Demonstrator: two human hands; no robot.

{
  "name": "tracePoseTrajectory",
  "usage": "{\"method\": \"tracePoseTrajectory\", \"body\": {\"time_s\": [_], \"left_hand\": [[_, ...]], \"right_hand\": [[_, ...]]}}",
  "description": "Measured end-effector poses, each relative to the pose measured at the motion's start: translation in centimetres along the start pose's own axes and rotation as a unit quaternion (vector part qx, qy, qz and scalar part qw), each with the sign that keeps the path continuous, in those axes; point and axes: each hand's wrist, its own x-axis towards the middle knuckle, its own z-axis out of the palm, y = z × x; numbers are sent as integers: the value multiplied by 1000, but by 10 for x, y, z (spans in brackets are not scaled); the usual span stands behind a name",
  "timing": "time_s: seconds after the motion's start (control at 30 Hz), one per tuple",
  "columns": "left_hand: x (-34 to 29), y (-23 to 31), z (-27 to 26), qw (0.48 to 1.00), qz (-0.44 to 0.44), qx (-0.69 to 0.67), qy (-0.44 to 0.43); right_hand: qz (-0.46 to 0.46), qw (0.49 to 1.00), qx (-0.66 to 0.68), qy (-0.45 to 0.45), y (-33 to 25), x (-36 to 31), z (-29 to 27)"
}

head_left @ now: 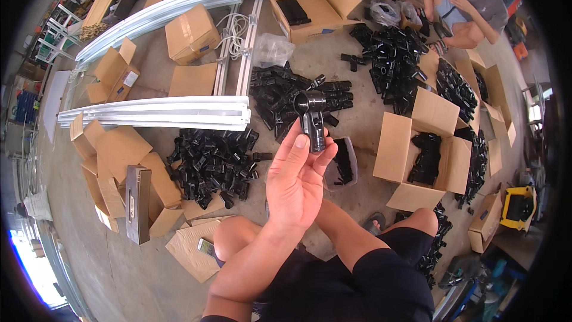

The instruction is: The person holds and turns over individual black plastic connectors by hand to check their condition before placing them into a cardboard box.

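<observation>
Raised in front of me, my left hand [296, 182] is closed on a black pipe joint [311, 120]. The joint stands upright, a round ring-like collar at its top and a tube-shaped stem below, gripped between thumb and fingers. My right forearm [348, 232] reaches in behind the left wrist, and that hand is hidden there. Just beyond the held piece lies a heap of black pipe joints [277, 98]. A pale plastic tub [353, 173] with black parts in it stands right of my hand. Another heap of black fittings [211, 167] lies to the left.
An open carton [393, 149] with black parts stands right; another carton [319, 9] is farther back. White metal rails [161, 113] cross the left side. Emptied cardboard boxes [122, 161] and a phone [205, 247] lie near my left leg. A co-worker [465, 12] sits far right, holding a black part.
</observation>
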Motion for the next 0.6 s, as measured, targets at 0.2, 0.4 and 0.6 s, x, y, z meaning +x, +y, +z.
{"method": "tracePoseTrajectory", "body": {"time_s": [0.2,0.4,0.6], "left_hand": [[3,-13,-1,1000,12,-9,19],[19,-49,-8,1000,4,-1,-9],[15,-84,-14,999,-28,16,7]], "right_hand": [[-19,997,50,59,1,-17,-40],[-21,968,186,169,1,-89,-179],[10,877,263,403,76,-186,-270]]}}
